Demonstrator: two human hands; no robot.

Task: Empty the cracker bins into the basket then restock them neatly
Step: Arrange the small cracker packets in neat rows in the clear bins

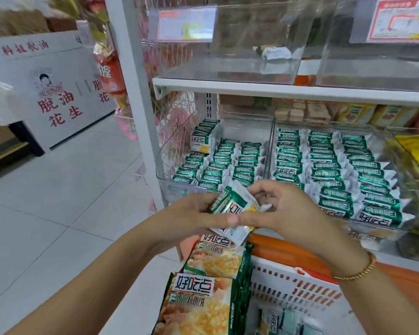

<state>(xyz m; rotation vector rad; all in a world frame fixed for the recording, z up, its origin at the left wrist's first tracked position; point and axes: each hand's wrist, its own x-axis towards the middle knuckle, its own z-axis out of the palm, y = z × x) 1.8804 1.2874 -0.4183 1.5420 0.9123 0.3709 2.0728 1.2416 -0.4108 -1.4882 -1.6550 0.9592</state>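
- Forearms reach in from below; the hands meet just in front of the bins, above the basket (288, 284).
- Left hand (194, 213): fingers curled round a small stack of packets (230, 209), thumb across its front.
- Right hand (286, 211): palm down, fingertips pinching the stack's right end; bracelet (356, 274) at wrist.
- Left bin (218, 163) part-filled; right bin (336, 170) packed in rows.

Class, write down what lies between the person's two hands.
In the head view, a small bunch of green-and-white cracker packets lies between the left hand and the right hand, gripped by both.
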